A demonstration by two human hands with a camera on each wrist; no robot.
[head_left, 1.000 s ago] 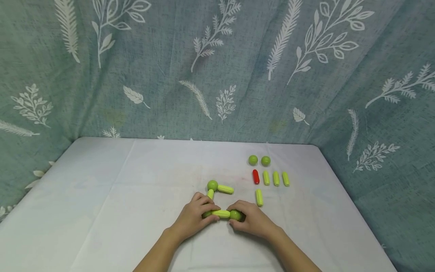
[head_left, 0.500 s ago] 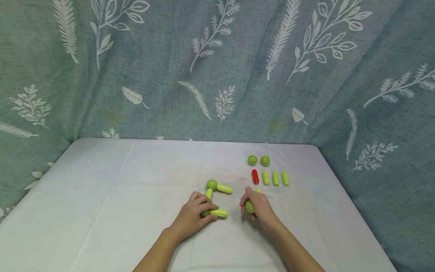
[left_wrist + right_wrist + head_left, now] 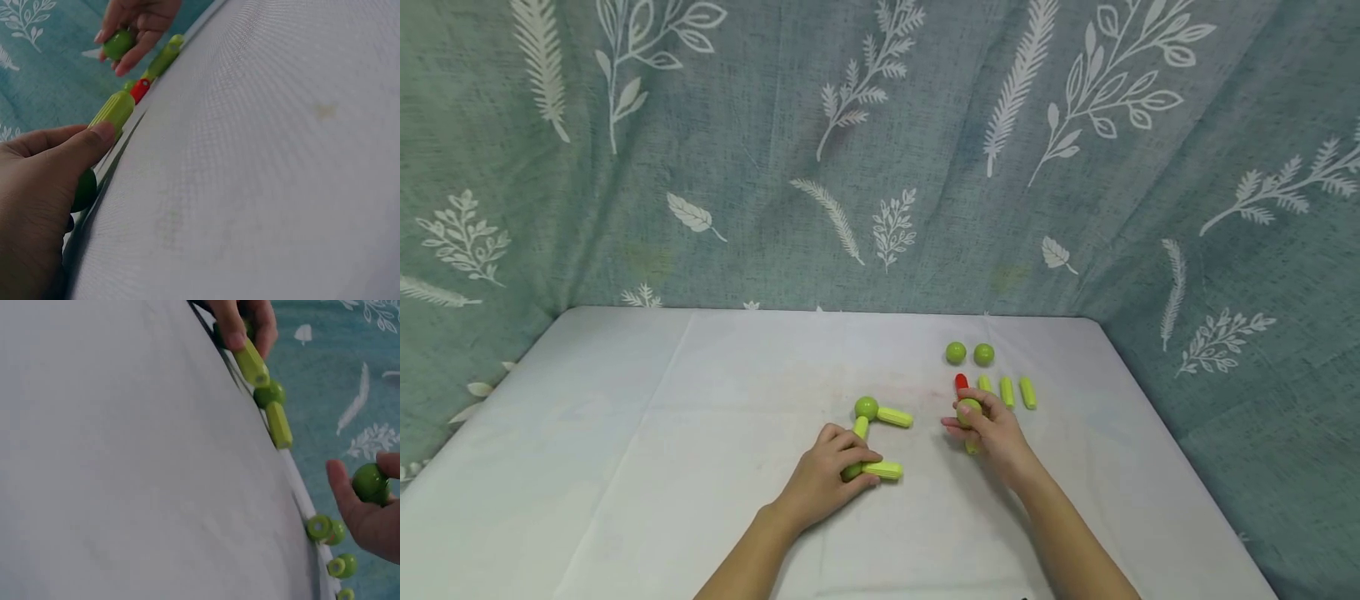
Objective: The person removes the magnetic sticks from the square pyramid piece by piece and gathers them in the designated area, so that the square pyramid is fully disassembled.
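My left hand [image 3: 835,468] grips the near corner of a joined piece made of green balls and yellow-green ridged rods. From under its fingers one rod [image 3: 883,471] points right. At the far corner of that piece a green ball [image 3: 866,407] carries another rod [image 3: 896,417]. Over to the right, my right hand [image 3: 996,429] holds a loose green ball [image 3: 370,483] between thumb and fingers, raised above the table. A single yellow-green rod [image 3: 972,447] lies below that hand, partly hidden by it.
Behind the right hand lie a red rod [image 3: 961,382], partly covered, and several yellow-green rods [image 3: 1028,392] in a row. Two green balls [image 3: 956,352] sit farther back. A white cloth [image 3: 700,433] covers the table, and a patterned curtain [image 3: 737,225] hangs behind.
My right hand has drawn the green ball off the near rod's end, then carried it right, away from me and up. The left hand stays on the joined piece.
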